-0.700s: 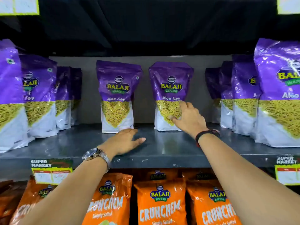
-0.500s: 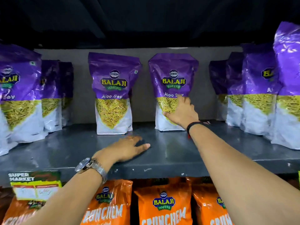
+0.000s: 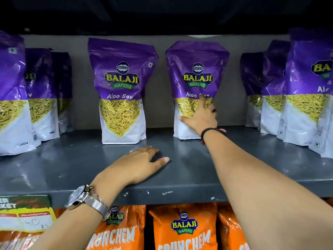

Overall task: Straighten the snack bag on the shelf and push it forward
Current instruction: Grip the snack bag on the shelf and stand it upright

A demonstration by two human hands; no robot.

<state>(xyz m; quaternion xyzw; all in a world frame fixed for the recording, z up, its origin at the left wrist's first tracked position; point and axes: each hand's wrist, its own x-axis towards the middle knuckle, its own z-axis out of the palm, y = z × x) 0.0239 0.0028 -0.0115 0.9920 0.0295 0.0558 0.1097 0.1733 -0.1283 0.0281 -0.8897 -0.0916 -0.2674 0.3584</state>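
Two purple and white Aloo Sev snack bags stand upright far back on the grey shelf (image 3: 189,170). My right hand (image 3: 201,117) presses on the lower front of the right snack bag (image 3: 196,69), thumb on its left side and fingers curling around its right edge. The left snack bag (image 3: 122,91) stands alone, untouched. My left hand (image 3: 138,165), with a watch on the wrist, lies flat and palm down on the shelf in front of that bag, holding nothing.
Rows of the same purple bags line the shelf's left (image 3: 12,98) and right (image 3: 310,91) sides, nearer the front. Orange Crunchem bags (image 3: 183,230) hang below the shelf edge. A price tag (image 3: 25,213) sits on the edge at lower left.
My right hand has slid up and further around the right snack bag. My left hand stays flat on the shelf. The view has moved closer to the shelf.
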